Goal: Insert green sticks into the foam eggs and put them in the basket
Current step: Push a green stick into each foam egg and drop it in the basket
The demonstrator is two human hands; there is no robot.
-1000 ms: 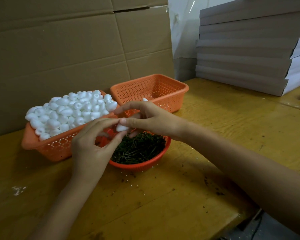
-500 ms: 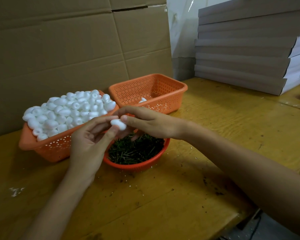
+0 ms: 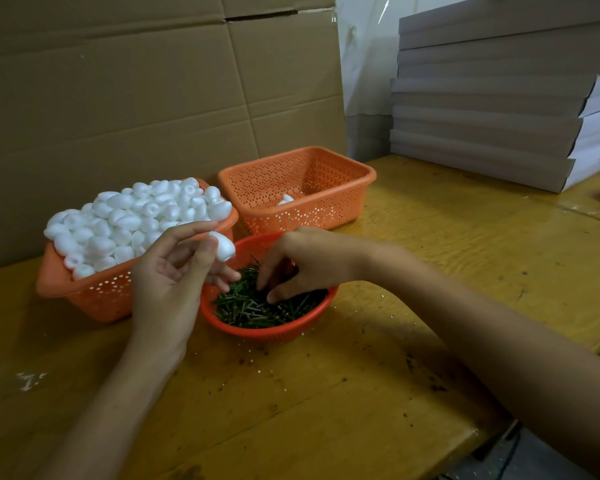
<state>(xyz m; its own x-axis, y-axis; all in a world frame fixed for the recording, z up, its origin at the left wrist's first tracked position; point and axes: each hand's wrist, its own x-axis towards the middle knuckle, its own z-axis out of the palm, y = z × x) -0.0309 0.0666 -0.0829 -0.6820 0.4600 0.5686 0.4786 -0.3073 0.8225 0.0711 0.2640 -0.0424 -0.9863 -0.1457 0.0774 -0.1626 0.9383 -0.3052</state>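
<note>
**Head view: egg poised, stick sought**

I see the left hand point(image 3: 174, 275) pinching a foam egg point(image 3: 225, 247) above the bowl point(image 3: 274, 336), ready for a stick. The right hand point(image 3: 300, 263) probes the green sticks point(image 3: 253, 311) with curled fingers; whether it grips one I cannot tell. The basket point(image 3: 368, 173) waits far behind.

The cardboard wall point(image 3: 118, 98) is closing off the back behind the heaped basket point(image 3: 94, 296) and the near-empty basket point(image 3: 326, 216), and the stacked boxes point(image 3: 482, 98) are blocking the far right. Bare table point(image 3: 447, 271) is lying open right of the stick bowl point(image 3: 267, 332), whose opening the right hand point(image 3: 302, 261) is crowding.
</note>
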